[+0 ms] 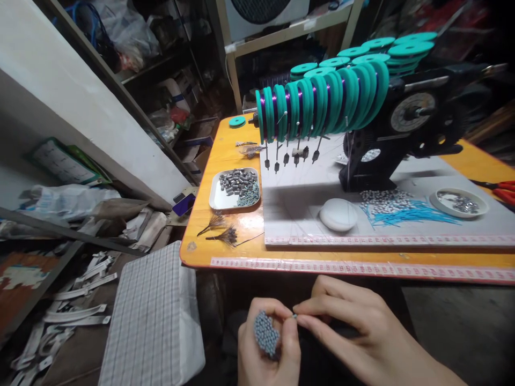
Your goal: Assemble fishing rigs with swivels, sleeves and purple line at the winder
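Observation:
My left hand (269, 346) is curled round a bundle of thin blue-grey pieces (266, 331), whose round ends face up. Its thumb and forefinger come together at the right, touching a tiny teal piece (294, 316). From the other side my right hand (350, 327) pinches that same piece between thumb and forefinger. What kind of piece it is, I cannot make out. Both hands are below the front edge of the yellow table (225, 252). On it, a white dish (215, 202) holds dark metal weights (238, 182) and small teal-grey pieces (249, 195).
A black machine (370, 161) carries a row of green spools (322, 102) with purple thread, small weights hanging below. Blue strips (414, 214), a white round object (338, 214), a round dish (458, 202) and red-handled pliers (505, 190) lie on the table. Tape measures (341, 266) line its front.

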Demonstrator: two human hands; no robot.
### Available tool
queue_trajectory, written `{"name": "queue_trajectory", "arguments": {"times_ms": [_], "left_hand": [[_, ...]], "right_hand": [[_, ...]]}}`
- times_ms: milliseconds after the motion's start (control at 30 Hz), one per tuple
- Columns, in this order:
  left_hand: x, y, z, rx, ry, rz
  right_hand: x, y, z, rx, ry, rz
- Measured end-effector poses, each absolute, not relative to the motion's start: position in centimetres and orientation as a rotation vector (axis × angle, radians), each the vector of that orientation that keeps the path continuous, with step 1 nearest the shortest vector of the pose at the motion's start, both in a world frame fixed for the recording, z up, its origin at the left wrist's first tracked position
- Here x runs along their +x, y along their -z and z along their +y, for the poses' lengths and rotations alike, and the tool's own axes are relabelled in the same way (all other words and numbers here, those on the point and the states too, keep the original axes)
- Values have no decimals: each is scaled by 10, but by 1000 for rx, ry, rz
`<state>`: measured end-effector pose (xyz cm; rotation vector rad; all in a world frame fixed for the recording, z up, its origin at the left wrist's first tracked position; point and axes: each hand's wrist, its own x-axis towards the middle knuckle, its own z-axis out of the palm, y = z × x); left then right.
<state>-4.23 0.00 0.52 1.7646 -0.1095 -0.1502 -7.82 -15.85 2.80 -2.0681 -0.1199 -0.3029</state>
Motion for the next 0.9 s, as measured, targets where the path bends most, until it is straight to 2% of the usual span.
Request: {"name": "queue_trajectory", "arguments": {"times_ms": [667, 900], "left_hand": [[-41, -4, 4, 1720, 368, -83], [-38, -3, 0, 1526, 509, -80]], "right_hand": [[-78, -47, -158, -2206, 316, -186], [-78, -35, -159, -2020, 432, -122]]}}
